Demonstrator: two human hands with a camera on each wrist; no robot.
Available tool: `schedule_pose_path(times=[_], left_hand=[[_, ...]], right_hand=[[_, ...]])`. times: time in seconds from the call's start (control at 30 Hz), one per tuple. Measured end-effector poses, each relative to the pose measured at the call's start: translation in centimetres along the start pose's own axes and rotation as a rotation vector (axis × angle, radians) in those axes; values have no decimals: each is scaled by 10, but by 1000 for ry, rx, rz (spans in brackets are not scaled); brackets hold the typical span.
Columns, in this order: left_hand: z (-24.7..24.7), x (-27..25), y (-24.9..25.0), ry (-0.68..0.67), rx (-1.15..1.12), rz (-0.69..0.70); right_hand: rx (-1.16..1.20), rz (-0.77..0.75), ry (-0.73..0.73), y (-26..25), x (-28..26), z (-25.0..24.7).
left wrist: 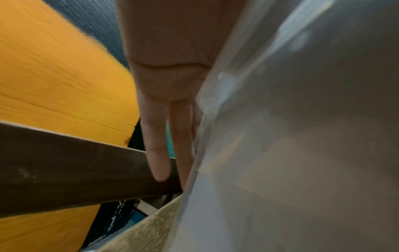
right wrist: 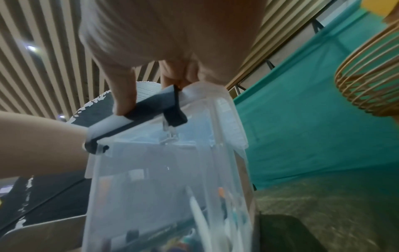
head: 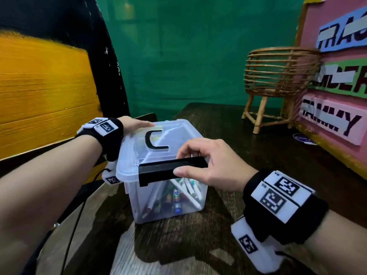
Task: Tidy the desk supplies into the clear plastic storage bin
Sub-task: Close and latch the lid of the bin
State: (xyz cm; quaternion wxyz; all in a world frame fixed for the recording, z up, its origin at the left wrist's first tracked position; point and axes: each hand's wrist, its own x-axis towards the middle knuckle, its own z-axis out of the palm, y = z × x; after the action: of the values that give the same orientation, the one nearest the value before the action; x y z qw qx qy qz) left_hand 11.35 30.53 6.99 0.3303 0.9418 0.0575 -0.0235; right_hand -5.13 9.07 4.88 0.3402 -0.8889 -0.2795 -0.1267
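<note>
A clear plastic storage bin [head: 166, 197] sits on a dark wooden desk [head: 228, 231] in front of me, its clear lid [head: 158, 139] already on top. Through the near wall I can see the desk supplies [head: 174, 197] inside: pens, markers and pencils leaning against one another.

My right hand [head: 206, 165] is on the black latch [head: 170, 171] at the near edge of the lid. The thumb presses its front face and the fingers curl over its top, so the hand is closed around the latch. In the right wrist view, the latch looks tilted outward rather than flat against the bin wall, so I judge it is not yet snapped down.

My left hand [head: 135, 124] lies on the far left part of the lid, fingers [left wrist: 157, 153] straight and flat along the plastic, steadying it without gripping.

What could go wrong: if I push the latch hard while the lid is not seated evenly, the latch may slip past its catch and spring back. The bin is light and stands near the left edge of the desk, so a push angled leftward could slide it off, unless my flat left hand holds firm. A tall pen inside might also prop the lid up and stop it closing.

A small wicker chair [head: 278, 80] stands at the far right, well apart.
</note>
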Motion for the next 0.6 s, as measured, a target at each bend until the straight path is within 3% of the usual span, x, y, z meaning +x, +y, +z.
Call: schedule_pose_path(times=[0.1, 0.17, 0.33, 0.43, 0.6], left_hand=[[-7, 6, -7, -317, -279, -84], [-9, 8, -11, -399, -347, -86], [-3, 10, -11, -248, -471, 67], [-2, 7, -10, -58, -277, 187], [0, 9, -13, 11, -357, 249]], right_hand=[[0, -12, 37, 3, 1, 3], [2, -6, 56, 5, 1, 5], [-34, -7, 73, 9, 1, 8], [-57, 10, 60, 7, 1, 8], [-51, 37, 51, 3, 0, 8]])
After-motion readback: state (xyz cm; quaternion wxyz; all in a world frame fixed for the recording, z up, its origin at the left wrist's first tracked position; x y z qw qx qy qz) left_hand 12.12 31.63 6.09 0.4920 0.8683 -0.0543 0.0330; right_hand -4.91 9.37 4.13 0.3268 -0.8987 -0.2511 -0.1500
